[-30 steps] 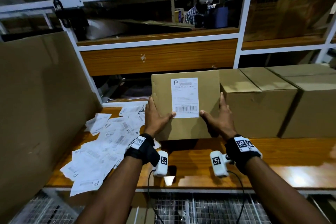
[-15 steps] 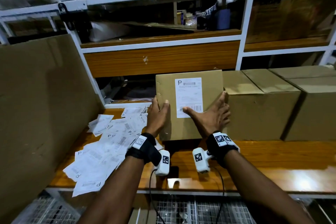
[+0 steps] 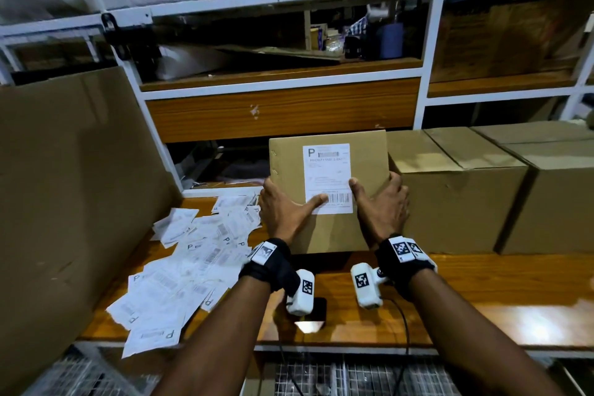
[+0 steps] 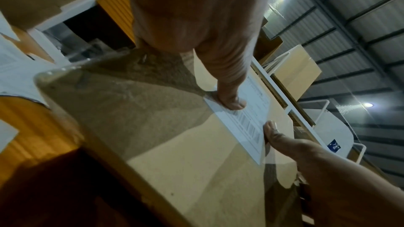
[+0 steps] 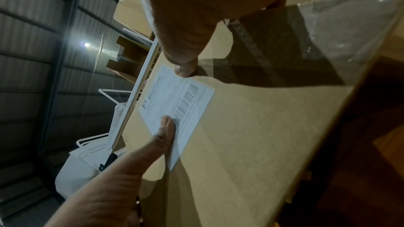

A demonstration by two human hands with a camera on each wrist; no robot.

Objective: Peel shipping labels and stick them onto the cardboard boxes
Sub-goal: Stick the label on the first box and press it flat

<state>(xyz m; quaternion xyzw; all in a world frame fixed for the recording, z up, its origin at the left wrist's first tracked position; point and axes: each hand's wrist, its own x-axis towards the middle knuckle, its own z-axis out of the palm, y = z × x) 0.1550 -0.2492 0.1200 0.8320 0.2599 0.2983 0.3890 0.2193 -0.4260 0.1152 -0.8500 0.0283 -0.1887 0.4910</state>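
A cardboard box (image 3: 331,228) stands on its side on the wooden bench (image 3: 482,280), with a white shipping label (image 3: 326,170) stuck on its front face. My left hand (image 3: 283,206) holds the box's left edge, thumb pressed on the label's lower left corner. My right hand (image 3: 382,202) wraps its fingers round the box's right edge, thumb at the label's right border. The left wrist view shows the label (image 4: 247,118) under my left thumb on the box (image 4: 174,144). In the right wrist view both thumbs touch the label (image 5: 179,103) on the box (image 5: 251,135).
Several loose labels (image 3: 193,260) lie scattered on the bench at left. A big cardboard sheet (image 3: 64,186) leans at the far left. Two closed boxes (image 3: 450,190) (image 3: 553,196) stand right of mine. A dark phone (image 3: 313,312) lies near the front edge. White shelving (image 3: 289,87) rises behind.
My right hand slid from the label's lower part back to the box's right edge. My left thumb moved from the box's left edge onto the label's lower left corner.
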